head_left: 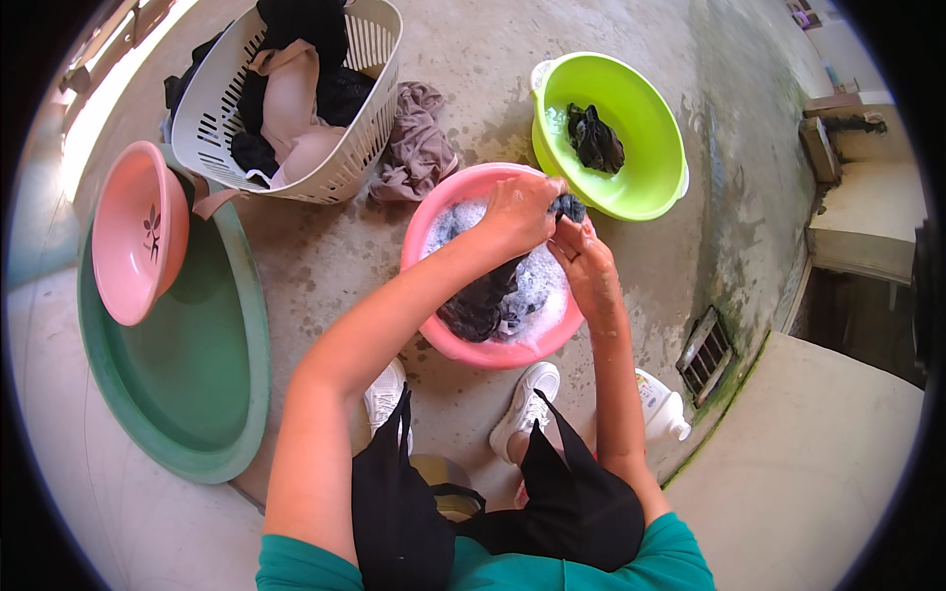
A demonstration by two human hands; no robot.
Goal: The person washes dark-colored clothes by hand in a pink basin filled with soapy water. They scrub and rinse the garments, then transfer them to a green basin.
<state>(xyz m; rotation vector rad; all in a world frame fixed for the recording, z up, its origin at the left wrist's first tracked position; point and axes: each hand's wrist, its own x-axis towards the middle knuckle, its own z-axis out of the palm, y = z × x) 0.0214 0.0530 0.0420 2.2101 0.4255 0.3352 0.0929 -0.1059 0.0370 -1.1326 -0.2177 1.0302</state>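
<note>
Before me on the floor stands a pink plastic basin (497, 356) with foamy water in it. Above its right rim, my left hand (523, 213) grips a bunched piece of dark wet cloth (568, 207). The fingers of my right hand (589, 267) hold the same bunch from below, and suds cling to that hand. A black garment (475, 310) lies in the suds (538, 295), partly hidden under my left forearm. Whether it is one piece with the cloth in my hands I cannot tell.
A lime green basin (650, 185) holds a dark cloth (596, 140). Clothes fill a white laundry basket (369, 133), with a mauve garment (418, 140) beside it. A small pink basin (126, 244) rests in a green tub (255, 354). A white bottle (661, 410) lies near a floor drain (707, 351).
</note>
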